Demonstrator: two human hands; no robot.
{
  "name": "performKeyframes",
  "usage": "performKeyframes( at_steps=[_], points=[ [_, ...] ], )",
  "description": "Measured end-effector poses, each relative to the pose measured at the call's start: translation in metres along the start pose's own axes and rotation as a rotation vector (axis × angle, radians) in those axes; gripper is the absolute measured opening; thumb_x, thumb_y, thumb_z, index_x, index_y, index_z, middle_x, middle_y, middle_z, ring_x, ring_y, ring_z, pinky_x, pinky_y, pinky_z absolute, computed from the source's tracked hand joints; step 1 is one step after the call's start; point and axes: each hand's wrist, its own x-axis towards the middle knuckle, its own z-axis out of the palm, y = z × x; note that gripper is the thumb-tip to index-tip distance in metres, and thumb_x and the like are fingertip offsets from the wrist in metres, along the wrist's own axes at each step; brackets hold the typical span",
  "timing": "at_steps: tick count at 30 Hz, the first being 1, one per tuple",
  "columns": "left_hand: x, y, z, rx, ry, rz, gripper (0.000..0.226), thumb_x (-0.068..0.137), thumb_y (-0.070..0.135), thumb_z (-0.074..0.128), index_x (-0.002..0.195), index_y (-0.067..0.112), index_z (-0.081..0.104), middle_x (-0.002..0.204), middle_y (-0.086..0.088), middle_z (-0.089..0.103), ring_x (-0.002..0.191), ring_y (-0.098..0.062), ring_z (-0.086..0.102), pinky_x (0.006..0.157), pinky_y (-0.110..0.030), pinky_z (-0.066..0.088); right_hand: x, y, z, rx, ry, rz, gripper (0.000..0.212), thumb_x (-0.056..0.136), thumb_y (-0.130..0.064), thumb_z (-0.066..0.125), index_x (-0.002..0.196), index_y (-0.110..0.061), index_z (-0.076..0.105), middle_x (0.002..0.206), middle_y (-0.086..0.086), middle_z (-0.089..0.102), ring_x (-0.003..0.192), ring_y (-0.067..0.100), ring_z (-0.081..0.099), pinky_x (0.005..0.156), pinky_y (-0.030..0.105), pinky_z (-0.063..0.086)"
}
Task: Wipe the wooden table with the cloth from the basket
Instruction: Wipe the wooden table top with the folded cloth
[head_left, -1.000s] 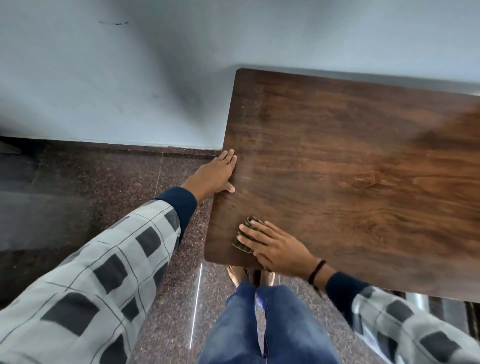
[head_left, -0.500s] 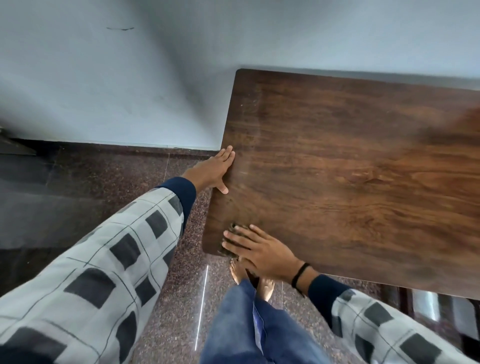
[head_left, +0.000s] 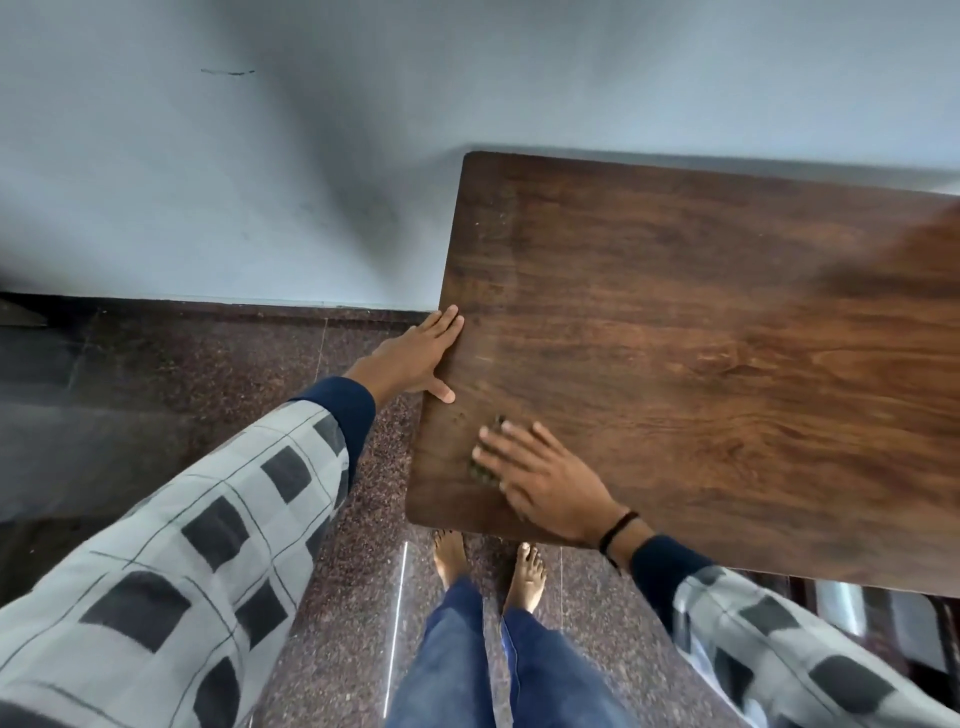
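The wooden table (head_left: 701, 332) fills the right half of the head view, dark brown with a visible grain. A small dark cloth (head_left: 480, 470) lies near the table's front left corner, mostly hidden under my right hand (head_left: 535, 475), which presses it flat with straight, spread fingers. My left hand (head_left: 418, 358) rests against the table's left edge, fingers straight along the side and thumb on the top surface. The basket is not in view.
A pale wall (head_left: 260, 156) runs behind the table and meets a dark speckled stone floor (head_left: 208, 364). My bare feet (head_left: 452, 558) stand just under the table's front edge. A dark frame shows under the table at the lower right.
My right hand has slid the cloth away from the very corner, a little to the right and further onto the top. My left hand stays at the left edge.
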Motion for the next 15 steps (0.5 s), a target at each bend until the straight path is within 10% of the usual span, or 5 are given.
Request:
performKeyframes(
  at_steps=[6, 15],
  points=[
    [-0.014, -0.010, 0.009, 0.061, -0.026, 0.084, 0.140, 0.069, 0.066, 0.077, 0.156, 0.013, -0.020, 0.161, -0.005, -0.031, 0.149, -0.024, -0.026, 0.122, -0.044, 0.000, 0.047, -0.028, -0.002, 0.184, 0.169, 0.506, 0.057, 0.104, -0.032, 0.039, 0.159, -0.031, 0.024, 0.168, -0.006, 0.012, 0.155, 0.020, 0.004, 0.125, 0.048, 0.013],
    [-0.008, -0.014, 0.007, 0.180, -0.085, 0.064, 0.141, 0.070, 0.077, 0.066, 0.151, 0.012, -0.030, 0.157, -0.005, -0.039, 0.145, -0.026, -0.033, 0.123, -0.050, -0.004, 0.058, 0.016, -0.009, 0.034, 0.011, 0.089, 0.054, 0.108, -0.038, 0.036, 0.159, -0.033, 0.022, 0.168, -0.007, 0.012, 0.155, 0.019, 0.005, 0.126, 0.043, 0.005]
  ],
)
